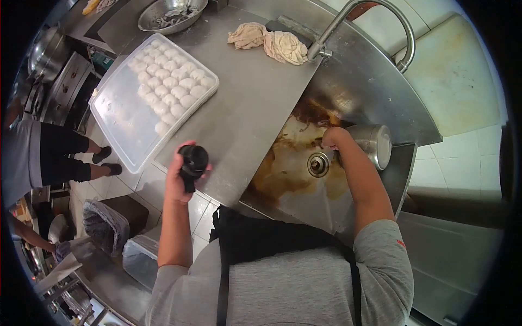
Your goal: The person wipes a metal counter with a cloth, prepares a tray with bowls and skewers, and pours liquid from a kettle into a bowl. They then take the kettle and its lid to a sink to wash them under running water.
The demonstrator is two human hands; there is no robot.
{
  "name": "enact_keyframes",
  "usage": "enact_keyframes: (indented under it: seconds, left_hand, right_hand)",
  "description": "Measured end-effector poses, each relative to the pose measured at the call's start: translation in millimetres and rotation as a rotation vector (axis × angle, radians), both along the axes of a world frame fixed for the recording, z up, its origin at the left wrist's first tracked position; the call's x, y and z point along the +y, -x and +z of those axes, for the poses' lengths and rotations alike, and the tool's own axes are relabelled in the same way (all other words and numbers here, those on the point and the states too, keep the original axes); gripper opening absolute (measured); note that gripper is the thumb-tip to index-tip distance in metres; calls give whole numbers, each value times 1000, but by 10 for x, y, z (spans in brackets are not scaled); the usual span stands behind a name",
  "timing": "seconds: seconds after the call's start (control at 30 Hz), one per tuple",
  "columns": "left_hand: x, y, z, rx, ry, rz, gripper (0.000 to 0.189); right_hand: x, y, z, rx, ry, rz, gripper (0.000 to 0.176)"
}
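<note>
My left hand [176,175] is wrapped round a black object [193,163] with a round top, held over the front edge of the steel counter [239,108]. My right hand [333,139] reaches into the sink [310,187], closed, beside a metal pot [372,144] lying on its side; what its fingers hold, if anything, is hidden. Brown liquid and dark residue lie on the sink floor around the drain [317,164].
A clear plastic tray [130,157] of white dough balls [168,76] stands on the counter. Crumpled cloths [283,46] lie near the curved faucet [408,32]. A metal bowl [173,16] is at the back. Another person [60,152] stands at left near lined bins [106,225].
</note>
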State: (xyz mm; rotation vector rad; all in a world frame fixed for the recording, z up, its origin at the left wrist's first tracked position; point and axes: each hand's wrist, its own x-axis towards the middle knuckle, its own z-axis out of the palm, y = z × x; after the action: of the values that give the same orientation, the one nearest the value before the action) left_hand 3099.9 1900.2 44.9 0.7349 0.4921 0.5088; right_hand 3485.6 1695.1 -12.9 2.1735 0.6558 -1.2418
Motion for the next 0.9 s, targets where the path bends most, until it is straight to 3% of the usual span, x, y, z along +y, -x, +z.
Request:
enact_keyframes:
  seconds: [0.17,0.33,0.53,0.63,0.73,0.83,0.9]
  left_hand:
    - [-11,-244,-257,-158,205,-254,58]
    - [63,-255,-294,-270,413,-271,59]
    - [99,-275,-332,-261,433,-294,61]
    - [88,-276,-319,-259,433,-296,61]
    - [84,-283,-312,-264,435,-297,60]
    - [77,-290,-315,-257,425,-296,61]
    - [80,-291,-303,-247,417,-296,61]
  right_hand:
    - [44,-54,50,-10,107,-53,15]
    - [-27,-51,62,-41,19,-217,12]
    - [41,-104,9,20,94,-139,15]
    - [67,-110,-13,46,97,60,19]
    - [-25,-125,-148,-274,-269,-32,23]
    - [-113,-213,130,-461,-607,-74,29]
    - [-381,-409,-17,-505,-794,-152,28]
